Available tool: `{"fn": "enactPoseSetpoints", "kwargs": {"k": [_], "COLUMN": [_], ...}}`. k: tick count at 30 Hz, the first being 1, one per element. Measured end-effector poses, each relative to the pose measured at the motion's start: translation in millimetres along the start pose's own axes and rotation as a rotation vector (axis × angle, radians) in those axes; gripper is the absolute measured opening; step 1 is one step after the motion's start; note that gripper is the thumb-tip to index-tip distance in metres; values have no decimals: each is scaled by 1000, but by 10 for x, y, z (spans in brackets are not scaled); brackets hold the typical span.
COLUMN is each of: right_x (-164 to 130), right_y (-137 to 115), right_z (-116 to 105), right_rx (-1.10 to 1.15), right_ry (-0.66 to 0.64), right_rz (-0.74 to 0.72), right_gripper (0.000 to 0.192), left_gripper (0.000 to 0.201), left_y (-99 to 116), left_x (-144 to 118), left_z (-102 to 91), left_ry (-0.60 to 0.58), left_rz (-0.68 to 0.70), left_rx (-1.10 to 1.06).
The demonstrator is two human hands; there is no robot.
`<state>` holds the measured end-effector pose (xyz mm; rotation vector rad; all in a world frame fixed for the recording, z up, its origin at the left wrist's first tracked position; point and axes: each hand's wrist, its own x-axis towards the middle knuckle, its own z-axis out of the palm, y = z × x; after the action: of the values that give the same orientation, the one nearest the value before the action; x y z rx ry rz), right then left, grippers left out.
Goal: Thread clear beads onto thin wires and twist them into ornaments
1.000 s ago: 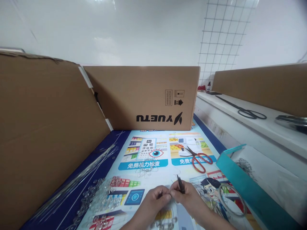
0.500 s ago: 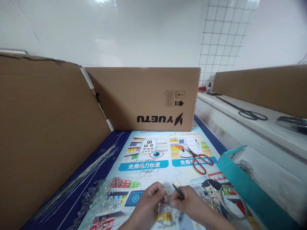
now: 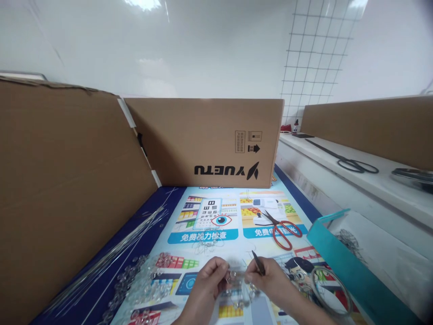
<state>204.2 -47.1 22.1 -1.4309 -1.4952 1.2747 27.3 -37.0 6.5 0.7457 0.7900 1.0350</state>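
Note:
My left hand [image 3: 207,280] and my right hand [image 3: 270,282] are close together low in the view, above a colourful printed mat [image 3: 221,228]. Between their fingertips they pinch a small piece made of clear beads on thin wire [image 3: 237,277]. A dark slim tool [image 3: 259,263] also sticks up out of my right hand, pointing away from me. A heap of clear beads [image 3: 144,282] lies on the mat just left of my left hand.
Long thin wires [image 3: 111,257] lie along the left cardboard wall [image 3: 67,180]. A cardboard box [image 3: 209,142] stands at the back. Red-handled scissors [image 3: 280,223], a wire ring [image 3: 331,286], a small wire tangle [image 3: 207,238] and a teal tray [image 3: 341,259] are to the right; black scissors [image 3: 352,162] lie on the white shelf.
My hands have shifted slightly right and up, and the beaded piece is now held level between the fingertips. The dark tool's tip points more upward than half a second ago.

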Motion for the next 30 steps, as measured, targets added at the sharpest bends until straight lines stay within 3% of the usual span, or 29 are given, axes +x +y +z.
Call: {"fn": "enactPoseSetpoints", "kwargs": {"k": [8, 25, 30], "right_x": [-94, -108, -117], "right_y": [-87, -90, -83], "right_z": [15, 49, 61], "right_rx": [-110, -125, -110], "right_ry": [-61, -123, -134], "right_rz": [-95, -108, -98], "right_gripper": [8, 7, 7], "left_gripper": [22, 23, 29], "left_y": [7, -55, -107], "left_x": [-36, -15, 7], "left_z": [-17, -14, -21], "left_ry": [55, -98, -68], "left_rz": [91, 132, 109], "left_rx": [197, 211, 237]}}
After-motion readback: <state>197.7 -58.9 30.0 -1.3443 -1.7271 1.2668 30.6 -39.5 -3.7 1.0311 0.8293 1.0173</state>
